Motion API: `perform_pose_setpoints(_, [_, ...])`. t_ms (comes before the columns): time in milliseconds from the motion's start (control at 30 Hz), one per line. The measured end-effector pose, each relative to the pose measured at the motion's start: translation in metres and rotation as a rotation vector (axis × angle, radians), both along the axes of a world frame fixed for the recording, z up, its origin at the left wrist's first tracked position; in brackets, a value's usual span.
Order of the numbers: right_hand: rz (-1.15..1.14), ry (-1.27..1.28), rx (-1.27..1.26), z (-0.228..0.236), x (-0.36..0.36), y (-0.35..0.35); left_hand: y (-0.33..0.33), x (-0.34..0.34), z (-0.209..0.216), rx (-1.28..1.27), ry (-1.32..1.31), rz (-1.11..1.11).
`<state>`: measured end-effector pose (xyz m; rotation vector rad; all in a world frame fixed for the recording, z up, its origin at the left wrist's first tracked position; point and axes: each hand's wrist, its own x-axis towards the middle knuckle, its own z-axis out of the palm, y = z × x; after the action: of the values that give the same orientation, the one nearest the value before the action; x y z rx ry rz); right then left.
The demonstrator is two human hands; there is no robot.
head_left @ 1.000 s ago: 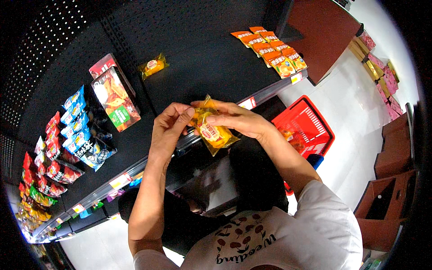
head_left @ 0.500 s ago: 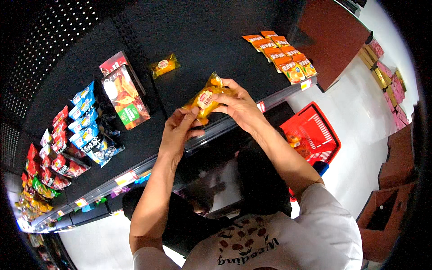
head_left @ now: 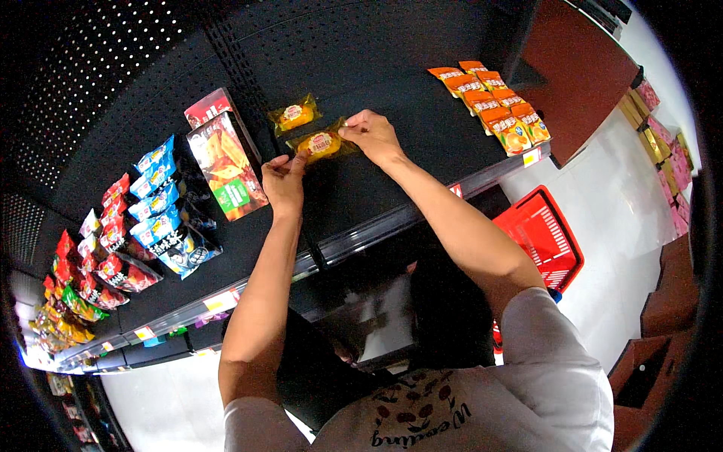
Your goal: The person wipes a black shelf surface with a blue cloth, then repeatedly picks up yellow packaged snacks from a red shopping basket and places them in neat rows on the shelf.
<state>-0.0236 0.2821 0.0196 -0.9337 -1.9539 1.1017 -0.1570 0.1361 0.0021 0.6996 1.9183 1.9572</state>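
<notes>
A wrapped bread roll (head_left: 322, 145), in clear yellowish film with a pale label, lies level over the black shelf (head_left: 392, 203). My left hand (head_left: 284, 184) grips its left end between thumb and fingers. At the other end, my right hand (head_left: 374, 138) pinches the film with thumb and forefinger. Just behind it, a second wrapped bread roll (head_left: 295, 114) of the same look lies on the shelf. I cannot tell whether the held roll touches the shelf surface.
Left of my hands stand tall boxes (head_left: 227, 166), then blue snack bags (head_left: 160, 203) and red snack bags (head_left: 113, 248). Orange packets (head_left: 493, 109) stand in rows at the right. A clear price rail (head_left: 369, 227) edges the shelf. Beside me is a red basket (head_left: 544, 233).
Both hands have moved forward and left over the shelf with the bread roll, from near the front rail to just before the other roll. The roll has turned from slanted to nearly level.
</notes>
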Motion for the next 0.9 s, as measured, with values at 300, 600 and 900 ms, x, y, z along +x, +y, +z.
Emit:
perform_pose_setpoints(300, [-0.05, 0.044, -0.01, -0.022, -0.051, 0.017, 0.031, -0.039, -0.03, 0.04, 0.088, -0.055])
perform_pose_setpoints(600, [-0.016, 0.067, 0.088, -0.037, -0.072, 0.03, 0.042, -0.043, -0.031, 0.048, 0.13, -0.05])
perform_pose_setpoints(900, [0.032, -0.036, 0.176, -0.033, -0.072, 0.031, 0.046, -0.051, -0.037, -0.055, 0.211, -0.031])
